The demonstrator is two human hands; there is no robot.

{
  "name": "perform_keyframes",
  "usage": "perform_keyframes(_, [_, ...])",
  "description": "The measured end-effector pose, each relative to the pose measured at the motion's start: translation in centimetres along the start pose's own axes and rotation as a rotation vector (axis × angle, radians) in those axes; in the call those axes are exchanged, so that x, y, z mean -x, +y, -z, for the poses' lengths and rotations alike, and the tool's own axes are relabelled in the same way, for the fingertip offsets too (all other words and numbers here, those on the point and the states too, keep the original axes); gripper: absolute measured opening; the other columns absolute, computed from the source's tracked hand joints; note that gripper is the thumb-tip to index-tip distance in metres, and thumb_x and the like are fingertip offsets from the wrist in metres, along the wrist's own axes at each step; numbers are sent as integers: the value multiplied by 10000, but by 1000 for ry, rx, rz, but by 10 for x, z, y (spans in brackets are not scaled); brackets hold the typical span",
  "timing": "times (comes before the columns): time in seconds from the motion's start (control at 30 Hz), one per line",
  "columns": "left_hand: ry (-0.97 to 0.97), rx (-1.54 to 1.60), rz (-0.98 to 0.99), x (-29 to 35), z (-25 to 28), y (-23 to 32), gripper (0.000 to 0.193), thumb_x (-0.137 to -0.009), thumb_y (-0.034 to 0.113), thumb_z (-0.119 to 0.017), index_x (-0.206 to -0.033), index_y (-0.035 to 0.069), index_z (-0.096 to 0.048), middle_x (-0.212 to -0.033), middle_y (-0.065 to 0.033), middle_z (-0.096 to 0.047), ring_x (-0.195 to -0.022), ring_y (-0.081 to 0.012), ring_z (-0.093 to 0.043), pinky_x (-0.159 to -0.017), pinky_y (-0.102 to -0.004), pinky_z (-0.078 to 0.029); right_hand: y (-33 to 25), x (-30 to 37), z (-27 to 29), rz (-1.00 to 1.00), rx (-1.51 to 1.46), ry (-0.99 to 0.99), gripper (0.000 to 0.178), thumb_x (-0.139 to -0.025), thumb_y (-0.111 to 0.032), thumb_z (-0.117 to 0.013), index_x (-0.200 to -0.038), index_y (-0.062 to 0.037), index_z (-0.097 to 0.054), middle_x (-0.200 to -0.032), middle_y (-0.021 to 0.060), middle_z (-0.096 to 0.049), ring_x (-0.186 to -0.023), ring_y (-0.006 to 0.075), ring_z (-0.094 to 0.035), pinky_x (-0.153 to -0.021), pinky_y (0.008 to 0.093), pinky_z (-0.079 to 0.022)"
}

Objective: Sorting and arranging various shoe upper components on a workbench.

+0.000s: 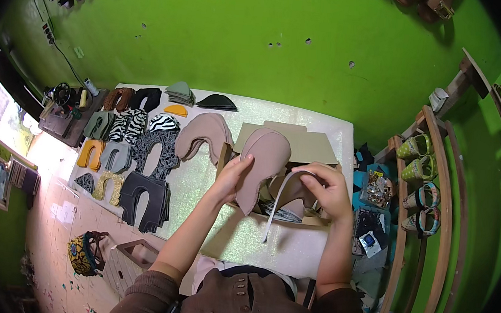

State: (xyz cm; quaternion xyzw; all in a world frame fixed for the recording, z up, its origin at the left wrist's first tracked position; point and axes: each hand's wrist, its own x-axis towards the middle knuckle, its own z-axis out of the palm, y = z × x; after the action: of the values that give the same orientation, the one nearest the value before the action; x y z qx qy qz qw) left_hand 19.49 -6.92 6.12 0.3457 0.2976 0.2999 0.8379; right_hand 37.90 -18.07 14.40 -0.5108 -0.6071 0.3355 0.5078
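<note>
My left hand (234, 176) grips a few stacked dusty-pink curved shoe-upper pieces (268, 149), thumb on top, held tilted over the table. To its right, my right hand (331, 190) pinches a thin pale strip (278, 202) between thumb and fingers. The strip arcs over at the top and its lower end hangs free; whether it is part of a pink piece I cannot tell. Beneath both hands stands an open cardboard box (320, 147) with flaps folded out. Inside lie more cut pieces (290, 210), partly hidden by my hands.
Stacked U-shaped pieces in pink (205, 131), black (145, 198), zebra print and other colours cover the table's (201, 179) left side. A wooden shoe rack (434, 172) and bins (377, 188) stand at the right. A sewing machine (62, 95) sits far left; a patterned bag (84, 253) lies below.
</note>
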Motion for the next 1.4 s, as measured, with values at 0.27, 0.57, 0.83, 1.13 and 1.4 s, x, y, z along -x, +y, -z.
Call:
perform_keyframes(0.27, [-119, -182, 13, 7, -10, -7, 338, -906, 309, -430, -1110, 42, -472, -952, -37, -558, -819, -86, -534, -704, -243, -463, 46, -22, -23, 49, 175, 329, 155, -773, -58, -585, -896, 35, -573, -813, 98, -570, -762, 177, -556, -701, 249, -426])
perform_keyframes(0.57, [-116, -195, 10, 8, 0, -13, 373, -915, 337, -398, -1115, 31, -472, -936, -38, -551, -788, -76, -519, -686, -225, -457, 51, -27, -26, 50, 209, 251, 190, -755, -61, -607, -924, 15, -563, -882, 65, -538, -840, 153, -519, -770, 246, -401])
perform_keyframes(0.83, [-94, -151, 77, 10, -2, -11, 426, -902, 370, -409, -1138, 18, -457, -1004, -73, -542, -862, -106, -522, -747, -245, -448, 48, -22, -18, -44, 147, 178, 160, -725, -66, -622, -853, 1, -553, -829, 81, -538, -780, 181, -509, -714, 255, -403])
perform_keyframes(1.13, [-9, 125, 121, 6, 0, -6, 460, -882, 372, -434, -1179, 21, -428, -1069, -132, -536, -920, -199, -553, -785, -313, -463, 33, -12, -15, 125, 241, -6, 138, -704, 18, -571, -837, -12, -595, -811, 58, -567, -846, 195, -515, -729, 280, -421])
perform_keyframes(1.4, [-48, 265, 38, -2, 17, -2, 489, -901, 339, -394, -1238, -13, -348, -1192, -179, -449, -1063, -270, -487, -926, -378, -405, 16, 0, -6, 144, -93, -115, 90, -779, 12, -553, -864, -11, -572, -863, 61, -591, -835, 143, -558, -764, 260, -428])
